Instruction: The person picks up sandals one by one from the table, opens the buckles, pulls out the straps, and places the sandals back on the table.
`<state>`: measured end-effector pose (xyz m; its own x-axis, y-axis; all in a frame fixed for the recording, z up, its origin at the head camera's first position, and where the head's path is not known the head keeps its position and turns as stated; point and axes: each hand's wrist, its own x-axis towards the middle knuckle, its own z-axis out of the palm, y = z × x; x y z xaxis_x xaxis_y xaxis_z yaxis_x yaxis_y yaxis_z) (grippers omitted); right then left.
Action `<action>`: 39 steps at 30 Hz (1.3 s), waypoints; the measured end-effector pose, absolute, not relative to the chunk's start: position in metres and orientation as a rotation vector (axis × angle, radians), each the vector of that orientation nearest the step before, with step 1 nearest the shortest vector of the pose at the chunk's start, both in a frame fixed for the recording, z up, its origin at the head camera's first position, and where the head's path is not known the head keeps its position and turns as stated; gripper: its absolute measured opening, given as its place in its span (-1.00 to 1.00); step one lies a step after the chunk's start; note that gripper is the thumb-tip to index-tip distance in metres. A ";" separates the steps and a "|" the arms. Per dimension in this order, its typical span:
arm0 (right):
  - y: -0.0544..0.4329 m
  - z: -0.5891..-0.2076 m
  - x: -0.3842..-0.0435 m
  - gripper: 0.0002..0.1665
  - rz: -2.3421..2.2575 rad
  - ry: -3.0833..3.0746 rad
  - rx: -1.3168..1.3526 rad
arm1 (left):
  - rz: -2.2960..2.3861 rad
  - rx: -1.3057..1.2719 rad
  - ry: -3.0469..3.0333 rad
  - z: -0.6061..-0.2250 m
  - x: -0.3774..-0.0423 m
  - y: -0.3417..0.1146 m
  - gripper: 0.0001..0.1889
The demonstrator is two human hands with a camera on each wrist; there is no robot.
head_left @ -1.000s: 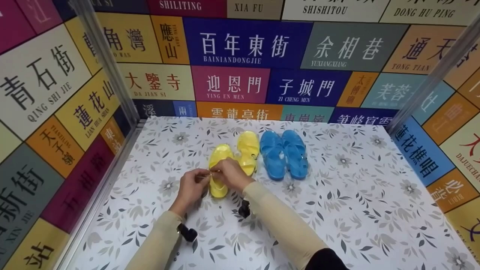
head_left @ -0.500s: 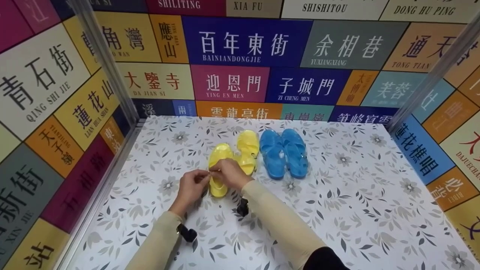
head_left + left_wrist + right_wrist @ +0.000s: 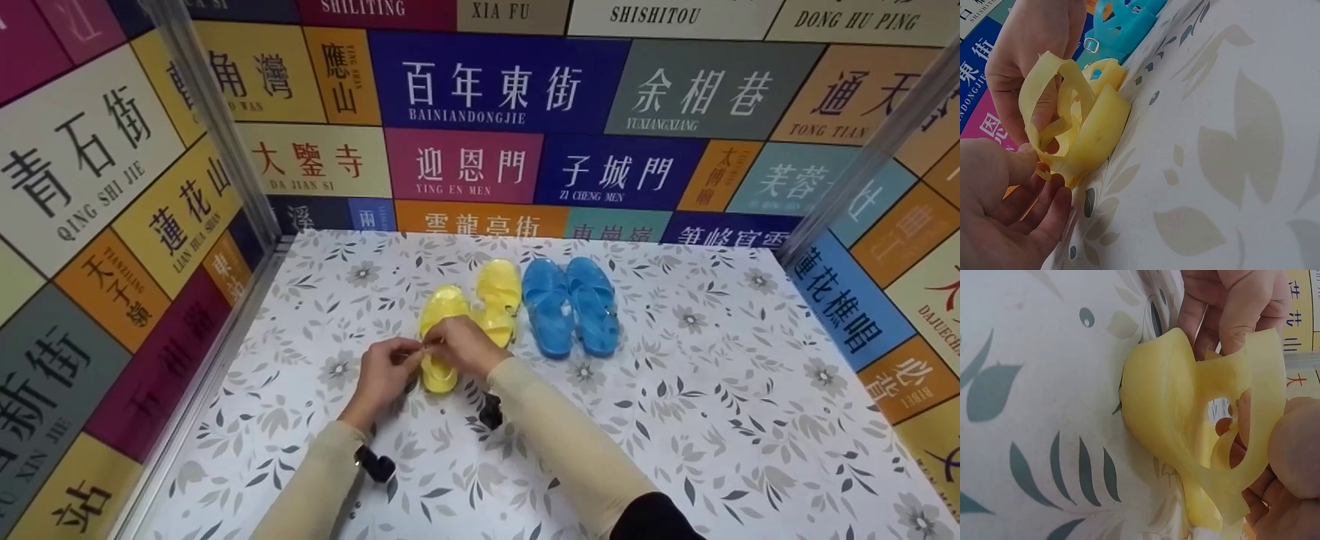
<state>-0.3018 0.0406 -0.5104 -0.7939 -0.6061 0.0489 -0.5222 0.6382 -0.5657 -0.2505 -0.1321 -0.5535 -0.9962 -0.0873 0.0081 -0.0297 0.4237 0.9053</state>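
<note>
A person in cream sleeves (image 3: 570, 435) is gripping a yellow sandal (image 3: 440, 380) with both hands above a counter (image 3: 712, 457) bearing a leaf print. The left hand (image 3: 384, 373) is pinching the strap (image 3: 1266, 371) between thumb and forefinger at the sandal's left side, its other fingers (image 3: 1053, 216) bending loosely below. The right hand (image 3: 466, 347) is reaching across the sandal, its fingers clamping the strap just beside the left fingertips and partly hiding the contact point. The sandal is resting sole down beneath the fingers, its heel pointing toward the person. A second yellow sandal (image 3: 499, 283) is lying near it on the right, and a pair of blue sandals (image 3: 551, 330) is sitting farther right. Colourful lettered panels (image 3: 495, 82) are lining the wall behind.
</note>
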 end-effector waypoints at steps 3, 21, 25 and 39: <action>0.042 -0.508 -0.305 -0.81 -0.847 2.701 -0.992 | -1.649 0.089 -2.593 -0.552 -0.251 -0.133 -0.87; 0.047 -0.507 -0.313 -0.77 -0.845 2.629 -1.089 | -1.702 0.086 -2.568 -0.552 -0.252 -0.134 -0.86; 0.048 -0.511 -0.313 -0.79 -0.933 2.605 -1.042 | -1.730 0.115 -2.568 -0.552 -0.252 -0.135 -0.86; 0.046 -0.520 -0.309 -0.78 -1.066 2.583 -0.912 | -1.734 0.094 -2.529 -0.558 -0.248 -0.136 -0.86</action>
